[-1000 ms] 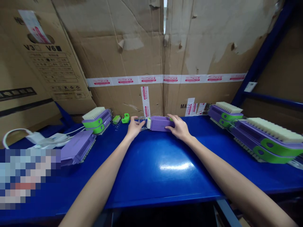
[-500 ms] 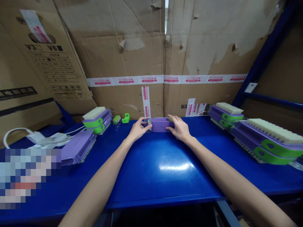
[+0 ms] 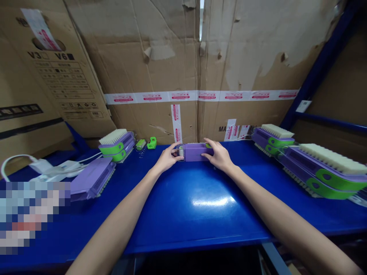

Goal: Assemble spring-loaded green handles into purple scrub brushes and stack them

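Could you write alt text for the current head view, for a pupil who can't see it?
A person's left hand holds a clear piece at one end of a purple device, while the right hand grips the other end, on a blue table. Purple-and-green bristled units sit at both sides, with taped cardboard behind.
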### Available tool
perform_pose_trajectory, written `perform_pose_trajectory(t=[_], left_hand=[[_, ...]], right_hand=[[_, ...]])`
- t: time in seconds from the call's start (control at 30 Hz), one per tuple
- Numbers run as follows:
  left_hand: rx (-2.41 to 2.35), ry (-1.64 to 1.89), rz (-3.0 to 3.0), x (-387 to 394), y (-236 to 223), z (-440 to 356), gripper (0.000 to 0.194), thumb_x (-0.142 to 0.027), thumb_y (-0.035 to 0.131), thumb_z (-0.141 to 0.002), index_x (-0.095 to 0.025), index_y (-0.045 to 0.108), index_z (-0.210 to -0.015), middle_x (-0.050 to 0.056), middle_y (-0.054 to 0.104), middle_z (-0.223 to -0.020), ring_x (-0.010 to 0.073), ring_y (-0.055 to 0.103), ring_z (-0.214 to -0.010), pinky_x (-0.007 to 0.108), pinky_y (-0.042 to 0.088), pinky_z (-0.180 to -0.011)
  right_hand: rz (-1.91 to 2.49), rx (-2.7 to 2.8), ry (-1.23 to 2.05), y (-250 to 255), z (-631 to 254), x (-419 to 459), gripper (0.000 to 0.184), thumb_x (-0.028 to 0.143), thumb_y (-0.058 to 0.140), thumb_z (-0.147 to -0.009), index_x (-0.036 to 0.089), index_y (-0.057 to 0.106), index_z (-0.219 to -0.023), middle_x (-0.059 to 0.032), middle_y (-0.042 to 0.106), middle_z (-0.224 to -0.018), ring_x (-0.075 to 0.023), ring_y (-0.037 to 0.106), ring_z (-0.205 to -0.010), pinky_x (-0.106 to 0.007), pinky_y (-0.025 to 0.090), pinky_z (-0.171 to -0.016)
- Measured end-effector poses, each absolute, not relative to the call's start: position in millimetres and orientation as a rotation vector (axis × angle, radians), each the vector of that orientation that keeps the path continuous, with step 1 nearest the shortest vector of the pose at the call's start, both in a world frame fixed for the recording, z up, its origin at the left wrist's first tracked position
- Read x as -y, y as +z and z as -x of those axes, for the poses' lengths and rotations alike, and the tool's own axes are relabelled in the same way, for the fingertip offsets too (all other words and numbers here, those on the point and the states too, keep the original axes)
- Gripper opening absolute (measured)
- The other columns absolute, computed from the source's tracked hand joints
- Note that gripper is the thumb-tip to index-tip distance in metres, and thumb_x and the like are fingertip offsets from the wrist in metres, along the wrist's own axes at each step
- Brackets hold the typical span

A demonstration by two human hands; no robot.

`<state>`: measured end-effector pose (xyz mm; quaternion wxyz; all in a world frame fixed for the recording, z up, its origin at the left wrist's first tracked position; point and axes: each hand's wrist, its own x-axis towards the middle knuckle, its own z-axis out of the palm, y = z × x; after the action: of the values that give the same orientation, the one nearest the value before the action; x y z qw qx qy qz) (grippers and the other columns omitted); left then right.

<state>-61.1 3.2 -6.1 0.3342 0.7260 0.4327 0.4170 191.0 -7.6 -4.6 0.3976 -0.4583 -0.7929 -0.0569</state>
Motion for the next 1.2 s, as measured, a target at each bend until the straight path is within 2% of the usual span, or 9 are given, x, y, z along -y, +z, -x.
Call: perform_pose_trajectory(t=[0.3, 0.53, 0.77, 0.87, 0.97, 1.07, 1.13, 1.2], left_hand=[[-1.202, 1.099, -1.926, 5, -1, 52, 0.067, -0.025, 0.071, -0.065, -0.019, 0.048, -0.128, 0.003, 0.070, -0.086, 0.0159, 0.063, -0.071, 0.027, 0.048, -0.070], [-1.252, 1.138, -2.014, 4, -5, 51, 0.070, -0.025, 0.071, -0.067, -0.019, 0.047, -0.133, 0.003, 0.070, -0.087, 0.0171, 0.063, -0.079, 0.029, 0.047, -0.080], [-1.230, 1.193, -1.899, -1, 4, 50, 0.074, -0.029, 0.071, -0.067, -0.013, 0.046, -0.135, 0.006, 0.070, -0.091, 0.0123, 0.054, -0.061, 0.028, 0.047, -0.069], [-1.298, 1.245, -1.939, 1, 9, 49, 0.068, -0.033, 0.067, -0.073, -0.014, 0.047, -0.135, 0.009, 0.069, -0.100, 0.0168, 0.059, -0.074, 0.034, 0.047, -0.079], [-1.416, 1.244, -2.075, 6, 9, 46, 0.064, -0.035, 0.062, -0.078, -0.019, 0.043, -0.137, 0.012, 0.063, -0.117, 0.0244, 0.058, -0.102, 0.040, 0.041, -0.096], [-1.414, 1.215, -2.149, 10, 2, 42, 0.086, -0.039, 0.070, -0.070, -0.019, 0.030, -0.143, 0.016, 0.049, -0.135, 0.0295, 0.047, -0.123, 0.044, 0.034, -0.104], [-1.384, 1.236, -2.133, 10, -3, 40, 0.105, -0.040, 0.078, -0.060, -0.018, 0.021, -0.145, 0.018, 0.041, -0.141, 0.0310, 0.042, -0.128, 0.043, 0.033, -0.106], [-1.395, 1.269, -2.092, 9, -6, 39, 0.113, -0.041, 0.082, -0.055, -0.018, 0.016, -0.145, 0.020, 0.040, -0.142, 0.0314, 0.042, -0.129, 0.043, 0.033, -0.105]], right_hand=[[1.142, 1.995, -0.113, -4, -193, 7, 0.064, 0.026, 0.067, -0.076, 0.027, 0.042, -0.135, -0.0087, 0.061, -0.121, -0.0281, 0.056, -0.113, -0.046, 0.049, -0.092], [1.206, 1.943, -0.077, -3, -189, 9, 0.064, 0.024, 0.069, -0.074, 0.024, 0.045, -0.133, -0.0098, 0.062, -0.120, -0.0280, 0.058, -0.110, -0.045, 0.049, -0.091], [1.186, 1.778, 0.122, 0, -191, 5, 0.063, 0.027, 0.072, -0.070, 0.026, 0.050, -0.128, -0.0046, 0.067, -0.107, -0.0241, 0.063, -0.100, -0.042, 0.049, -0.089], [1.198, 1.668, 0.242, -1, -189, 3, 0.060, 0.031, 0.073, -0.069, 0.027, 0.052, -0.125, -0.0037, 0.069, -0.104, -0.0235, 0.065, -0.098, -0.042, 0.049, -0.089], [1.234, 1.611, 0.245, -2, -184, 4, 0.058, 0.034, 0.074, -0.068, 0.028, 0.054, -0.122, -0.0034, 0.069, -0.104, -0.0244, 0.064, -0.099, -0.044, 0.049, -0.089], [1.262, 1.604, 0.211, -2, -178, 6, 0.056, 0.034, 0.074, -0.068, 0.027, 0.055, -0.120, -0.0039, 0.069, -0.105, -0.0248, 0.064, -0.100, -0.044, 0.049, -0.090], [1.255, 1.612, 0.213, -2, -175, 7, 0.054, 0.034, 0.073, -0.068, 0.027, 0.056, -0.119, -0.0039, 0.070, -0.105, -0.0245, 0.064, -0.100, -0.044, 0.049, -0.090], [1.237, 1.619, 0.230, -2, -172, 8, 0.054, 0.035, 0.073, -0.069, 0.027, 0.055, -0.119, -0.0038, 0.070, -0.106, -0.0241, 0.065, -0.100, -0.043, 0.050, -0.090]])
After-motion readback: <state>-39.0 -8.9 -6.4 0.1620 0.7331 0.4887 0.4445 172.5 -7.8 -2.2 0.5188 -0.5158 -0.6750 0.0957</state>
